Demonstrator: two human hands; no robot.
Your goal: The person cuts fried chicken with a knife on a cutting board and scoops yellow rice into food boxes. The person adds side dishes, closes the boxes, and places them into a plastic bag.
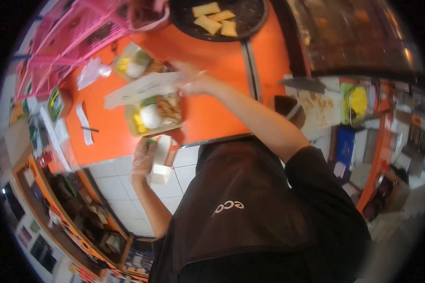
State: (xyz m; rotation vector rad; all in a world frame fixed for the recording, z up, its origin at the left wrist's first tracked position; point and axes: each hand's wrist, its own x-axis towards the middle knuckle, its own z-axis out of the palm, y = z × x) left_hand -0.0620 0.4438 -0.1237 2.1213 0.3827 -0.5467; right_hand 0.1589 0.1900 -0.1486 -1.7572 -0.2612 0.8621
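My left hand (144, 158), in a clear plastic glove, grips an open white-and-orange paper carton (166, 150) at the table's near edge. Something small and green shows by its fingers. Just beyond stands an open takeaway box (136, 126) with a mound of white rice (150, 116), yellow pieces, greens and browned meat. My right hand (192, 82), also gloved and blurred by motion, reaches over the table with its fingers closed on the end of a translucent white sheet (139, 90). This sheet lies across the gap between that box and a second filled takeaway box (123, 68).
A black round pan (184, 29) with several golden pastries stands at the far side. Pink plastic baskets (87, 33) line the far left. A paper strip with a pen (89, 129) lies left on the orange table (208, 118). At right, a knife (303, 85) rests near a littered board.
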